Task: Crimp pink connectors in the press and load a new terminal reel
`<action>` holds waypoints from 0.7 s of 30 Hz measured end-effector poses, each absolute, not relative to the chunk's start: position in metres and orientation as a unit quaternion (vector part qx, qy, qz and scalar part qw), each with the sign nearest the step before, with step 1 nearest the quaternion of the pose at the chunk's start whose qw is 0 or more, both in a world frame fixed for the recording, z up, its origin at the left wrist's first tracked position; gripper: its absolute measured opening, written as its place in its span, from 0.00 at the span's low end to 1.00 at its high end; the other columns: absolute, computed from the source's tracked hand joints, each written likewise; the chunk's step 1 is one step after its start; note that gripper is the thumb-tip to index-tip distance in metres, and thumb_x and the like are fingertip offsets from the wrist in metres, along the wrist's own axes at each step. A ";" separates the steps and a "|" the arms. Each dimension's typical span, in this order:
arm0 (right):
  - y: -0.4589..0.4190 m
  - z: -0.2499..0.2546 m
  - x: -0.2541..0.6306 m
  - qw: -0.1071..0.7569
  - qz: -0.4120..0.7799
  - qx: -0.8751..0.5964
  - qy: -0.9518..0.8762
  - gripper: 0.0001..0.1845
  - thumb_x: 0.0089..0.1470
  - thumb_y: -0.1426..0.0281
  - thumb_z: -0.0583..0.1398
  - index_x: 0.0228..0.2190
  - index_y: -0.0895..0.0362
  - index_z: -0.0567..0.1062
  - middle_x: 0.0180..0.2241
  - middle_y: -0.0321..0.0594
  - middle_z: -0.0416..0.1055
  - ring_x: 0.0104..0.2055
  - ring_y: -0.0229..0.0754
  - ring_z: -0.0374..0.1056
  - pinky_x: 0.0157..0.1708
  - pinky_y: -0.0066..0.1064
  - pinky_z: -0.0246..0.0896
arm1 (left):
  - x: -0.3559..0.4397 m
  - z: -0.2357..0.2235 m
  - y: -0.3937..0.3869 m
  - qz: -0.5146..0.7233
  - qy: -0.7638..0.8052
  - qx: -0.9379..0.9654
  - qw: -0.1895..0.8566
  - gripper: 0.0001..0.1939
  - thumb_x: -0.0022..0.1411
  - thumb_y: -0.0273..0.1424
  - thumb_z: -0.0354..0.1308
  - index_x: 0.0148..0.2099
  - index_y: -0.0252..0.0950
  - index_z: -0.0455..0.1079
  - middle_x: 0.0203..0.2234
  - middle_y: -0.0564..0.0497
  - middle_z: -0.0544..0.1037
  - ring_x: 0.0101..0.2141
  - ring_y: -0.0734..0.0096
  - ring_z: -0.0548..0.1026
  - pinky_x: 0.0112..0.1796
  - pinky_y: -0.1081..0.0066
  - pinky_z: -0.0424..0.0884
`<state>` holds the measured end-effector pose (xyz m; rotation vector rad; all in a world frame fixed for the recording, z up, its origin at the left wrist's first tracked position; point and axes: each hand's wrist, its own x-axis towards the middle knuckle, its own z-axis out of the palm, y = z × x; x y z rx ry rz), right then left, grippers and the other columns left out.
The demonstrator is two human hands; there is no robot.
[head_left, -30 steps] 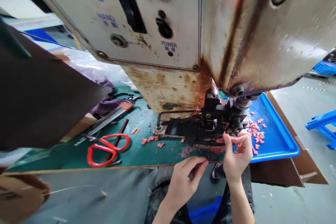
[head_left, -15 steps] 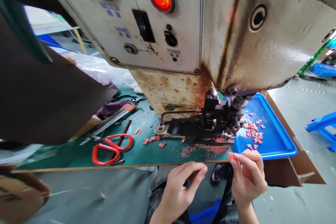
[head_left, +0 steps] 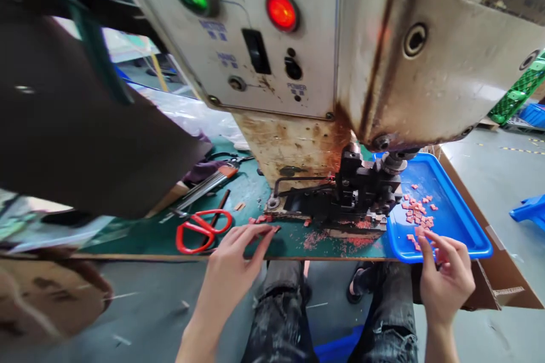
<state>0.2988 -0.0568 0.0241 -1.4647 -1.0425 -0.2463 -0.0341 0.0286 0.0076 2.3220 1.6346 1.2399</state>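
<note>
Spanning bench and tray: left fingertips at the bench pieces, right fingertips over the tray

The bare left hand (head_left: 238, 255) is hovering at the front edge of the dark-green bench top (head_left: 157, 238), thumb and forefinger nearly meeting. Small flat pink pieces (head_left: 260, 219) are lying just beyond those tips, far from the other hand; no long axis is showing (they are looking roughly square). Whether the left fingers are gripping one, I cannot tell. The bare right hand (head_left: 449, 266) is hanging over the near left part of the shallow blue plastic tray (head_left: 457, 227), forming a pinch. Something pinkish is showing there, but I cannot tell a held piece from the loose pink squares (head_left: 415, 212) lying beyond. The black steel tooling block (head_left: 357, 193) is standing just behind the line between the hands, under the worn cream-painted machine head (head_left: 447, 85). Pink crumbs (head_left: 315, 240) are littering the bench before it. Red-handled scissors (head_left: 207, 229) are lying near the left hand, on its outer side.
</note>
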 end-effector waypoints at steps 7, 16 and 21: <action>-0.075 0.012 0.307 0.610 0.031 -0.625 -0.486 0.11 0.59 0.61 0.70 0.36 0.56 0.84 0.34 0.43 0.78 0.30 0.41 0.70 0.26 0.31 0.63 | -0.036 -0.003 0.044 0.326 0.565 0.758 0.031 0.12 0.70 0.38 0.55 0.41 0.40 0.79 0.39 0.46 0.82 0.41 0.54 0.80 0.46 0.57 0.77; -0.078 0.024 0.249 0.564 0.229 -0.500 -0.616 0.05 0.62 0.73 0.66 0.36 0.54 0.84 0.31 0.41 0.79 0.30 0.41 0.75 0.26 0.27 0.71 | -0.009 0.027 0.016 0.450 0.486 0.741 0.113 0.11 0.71 0.32 0.57 0.36 0.39 0.77 0.33 0.51 0.84 0.35 0.66 0.83 0.40 0.72 0.79; -0.069 0.020 0.221 0.569 0.435 -0.469 -0.517 0.10 0.65 0.62 0.64 0.39 0.55 0.84 0.30 0.40 0.77 0.27 0.39 0.73 0.27 0.26 0.70 | 0.036 0.047 -0.025 0.494 0.399 0.748 0.191 0.08 0.70 0.26 0.63 0.49 0.41 0.75 0.33 0.53 0.85 0.32 0.71 0.84 0.39 0.76 0.81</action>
